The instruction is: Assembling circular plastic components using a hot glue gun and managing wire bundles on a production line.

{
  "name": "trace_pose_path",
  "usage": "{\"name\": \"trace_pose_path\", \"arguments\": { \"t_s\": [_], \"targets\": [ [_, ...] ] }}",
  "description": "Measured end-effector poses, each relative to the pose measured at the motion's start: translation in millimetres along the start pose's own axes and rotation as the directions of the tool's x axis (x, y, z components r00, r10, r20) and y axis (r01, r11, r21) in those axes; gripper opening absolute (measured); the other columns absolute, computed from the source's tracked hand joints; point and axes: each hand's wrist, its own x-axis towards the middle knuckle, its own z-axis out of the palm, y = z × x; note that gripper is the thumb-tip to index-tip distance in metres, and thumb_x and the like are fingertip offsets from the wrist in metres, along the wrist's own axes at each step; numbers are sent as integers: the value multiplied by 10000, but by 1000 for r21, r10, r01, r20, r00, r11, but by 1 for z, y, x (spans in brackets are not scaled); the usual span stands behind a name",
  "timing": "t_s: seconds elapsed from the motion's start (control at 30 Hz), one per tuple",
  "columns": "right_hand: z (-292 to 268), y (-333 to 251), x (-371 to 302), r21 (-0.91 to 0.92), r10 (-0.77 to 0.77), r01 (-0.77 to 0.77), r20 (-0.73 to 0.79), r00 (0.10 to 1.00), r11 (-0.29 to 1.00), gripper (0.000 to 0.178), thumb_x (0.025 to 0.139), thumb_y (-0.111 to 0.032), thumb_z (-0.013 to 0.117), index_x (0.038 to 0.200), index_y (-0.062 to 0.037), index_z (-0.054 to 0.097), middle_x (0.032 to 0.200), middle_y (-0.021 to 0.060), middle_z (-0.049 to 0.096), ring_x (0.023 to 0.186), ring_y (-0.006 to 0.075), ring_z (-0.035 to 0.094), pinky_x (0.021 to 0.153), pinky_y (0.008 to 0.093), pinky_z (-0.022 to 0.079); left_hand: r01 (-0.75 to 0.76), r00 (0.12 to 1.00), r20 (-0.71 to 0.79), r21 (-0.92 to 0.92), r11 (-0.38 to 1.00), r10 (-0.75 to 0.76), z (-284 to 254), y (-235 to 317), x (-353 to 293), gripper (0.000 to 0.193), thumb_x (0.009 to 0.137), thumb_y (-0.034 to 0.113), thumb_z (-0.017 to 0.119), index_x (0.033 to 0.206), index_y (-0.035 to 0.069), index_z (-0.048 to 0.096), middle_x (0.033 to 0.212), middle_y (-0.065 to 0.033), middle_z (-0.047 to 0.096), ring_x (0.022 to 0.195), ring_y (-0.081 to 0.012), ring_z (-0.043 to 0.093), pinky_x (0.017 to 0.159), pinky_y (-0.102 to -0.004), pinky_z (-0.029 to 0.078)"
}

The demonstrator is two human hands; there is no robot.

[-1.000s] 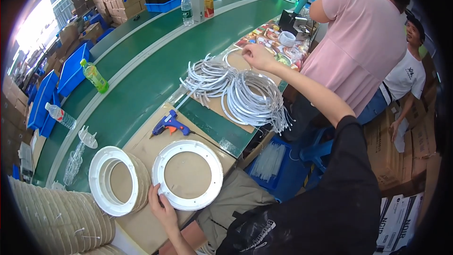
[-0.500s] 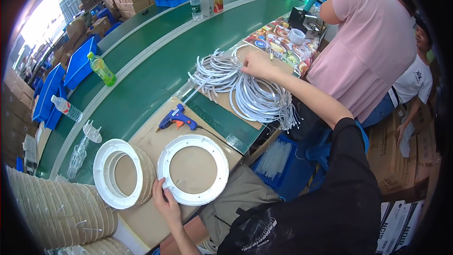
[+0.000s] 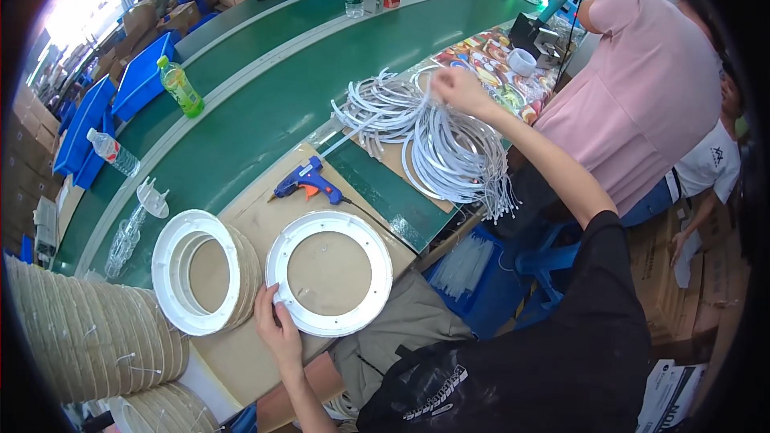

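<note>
Ring [image 3: 333,325], white and round, rests on the board [image 3: 241,369] at the near side of the scene, and the left hand [image 3: 279,335] touches its left near edge. This hand is loosely open, with the fingers a little apart, so it seems to steady the ring more than to grip it. How deep the ring goes below its face, I cannot tell. It looks like hard plastic, probably light and stiff, and its smooth face may slide; a hold on the outer rim should be safest. Farther and to the right lie the strips [image 3: 453,156], whitish and gathered in one looped bundle. The right hand [image 3: 467,96] is above their far part, with fingers bent inward; it is blurred, and whether a strip is between the fingertips I cannot tell. The strips look light, bendy and perhaps slippery, and they may tangle, so it is better to take one near its free end. Between ring and belt [image 3: 257,104] lies the blue glue gun [image 3: 311,179]; left of the ring stands a ribbed drum [image 3: 249,273].
</note>
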Motion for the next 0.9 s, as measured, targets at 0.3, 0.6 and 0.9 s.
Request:
{"name": "trace_pose_path", "arguments": {
  "t_s": [0.3,0.6,0.9],
  "targets": [
    [-24,-43,-20,267,62,24,-312,948,963,216,1001,-206,574,982,-29,697,664,-38,549,571,45,488,503,229,367,2,1000,-2,11,1000,-2,-3,-5,0,314,944,36,473,1215,-21,621,1334,-238,562,1263,-351,537,1059,-406,407],
    [-59,-61,-30,36,-164,176,-216,962,984,179,1021,-169,535,983,-18,622,661,-13,555,525,38,462,485,204,357,-28,1000,-7,32,999,28,-1,-14,-2,304,941,22,477,1201,-21,630,1329,-230,567,1241,-338,556,1017,-386,434],
    [-78,-78,-35,341,-123,366,-564,817,866,192,1051,-211,510,987,-47,587,718,25,607,513,43,440,469,213,390,-60,998,-36,2,998,60,0,-16,-1,302,932,20,490,1194,-24,634,1300,-243,581,1210,-368,568,1013,-406,439]
  ]
}}
